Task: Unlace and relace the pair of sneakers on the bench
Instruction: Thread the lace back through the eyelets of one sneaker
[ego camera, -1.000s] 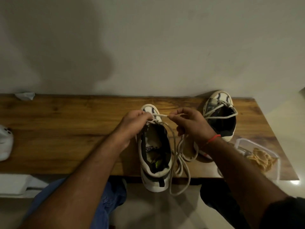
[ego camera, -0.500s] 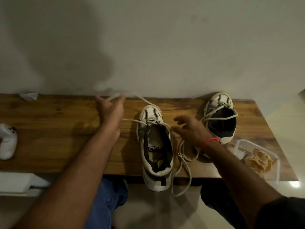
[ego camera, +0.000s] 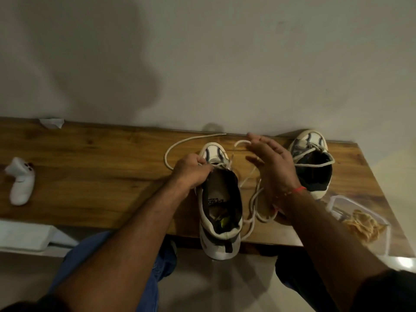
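A white sneaker (ego camera: pixel 219 221) with a dark lining stands in the middle of the wooden bench (ego camera: pixel 90 172), heel over the front edge. Its pale lace (ego camera: pixel 180 144) loops out to the left of the toe and coils loosely to the right (ego camera: pixel 254 199). My left hand (ego camera: pixel 191 171) grips the sneaker's left upper near the front eyelets. My right hand (ego camera: pixel 272 163) hovers to the right of the toe, fingers spread, a loop of lace at its fingertips. The second sneaker (ego camera: pixel 313 163), laced, stands at the back right.
A clear plastic box (ego camera: pixel 360 219) holding tan rubber bands sits at the bench's right front corner. A white game controller (ego camera: pixel 21 183) lies far left, and a scrap of paper (ego camera: pixel 51 122) sits by the wall. A white shelf (ego camera: pixel 24 235) shows below the bench.
My left hand came back from the far left to the sneaker's front, leaving a long lace loop on the bench. My right hand lifted toward the toe with fingers spread.
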Tool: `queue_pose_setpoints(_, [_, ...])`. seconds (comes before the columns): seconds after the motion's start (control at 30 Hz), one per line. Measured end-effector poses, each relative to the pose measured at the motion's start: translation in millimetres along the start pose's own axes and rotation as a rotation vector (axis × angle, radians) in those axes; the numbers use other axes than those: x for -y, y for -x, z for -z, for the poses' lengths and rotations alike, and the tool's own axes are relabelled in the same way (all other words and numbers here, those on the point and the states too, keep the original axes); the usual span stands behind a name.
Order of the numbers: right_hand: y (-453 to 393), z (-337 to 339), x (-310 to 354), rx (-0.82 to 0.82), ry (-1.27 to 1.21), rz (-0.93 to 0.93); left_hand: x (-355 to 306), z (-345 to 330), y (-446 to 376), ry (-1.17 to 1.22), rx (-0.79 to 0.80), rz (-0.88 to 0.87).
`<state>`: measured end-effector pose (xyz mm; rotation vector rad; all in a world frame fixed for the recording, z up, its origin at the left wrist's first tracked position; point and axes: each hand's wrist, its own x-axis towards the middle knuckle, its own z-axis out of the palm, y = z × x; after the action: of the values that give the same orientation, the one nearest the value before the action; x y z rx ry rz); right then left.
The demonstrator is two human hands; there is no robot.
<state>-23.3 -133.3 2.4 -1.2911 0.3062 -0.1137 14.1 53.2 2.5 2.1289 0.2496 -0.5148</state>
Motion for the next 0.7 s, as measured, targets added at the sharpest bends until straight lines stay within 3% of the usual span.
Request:
queue_pose_setpoints(0.07, [-4, -1, 6, -0.076, -0.028, 0.107, 0, -1, -2, 0.256, -0.018, 0.039])
queue_pose_setpoints(0.13, [-4, -1, 9, -0.108, 0.274, 0.125, -3, -2, -3, 0.463, -0.06, 0.042])
queue_pose_setpoints(0.2, [0, -3, 4, 0.021, 0.668, -0.054, -7, -2, -3, 0.573, -0.114, 0.011])
queue_pose_setpoints(0.27, [6, -7, -6, 0.144, 0.808, -0.277, -9, -2, -4, 0.62, -0.171, -0.038])
queue_pose_setpoints(0.5, [-11, -35, -39, 0.001, 0.712, -0.183, -9, -3, -7, 0.704, -0.195, -0.2])
queue_pose_setpoints(0.7, [4, -63, 6, -0.035, 0.309, -0.05, -30, 24, 11, 0.757, -0.247, -0.373])
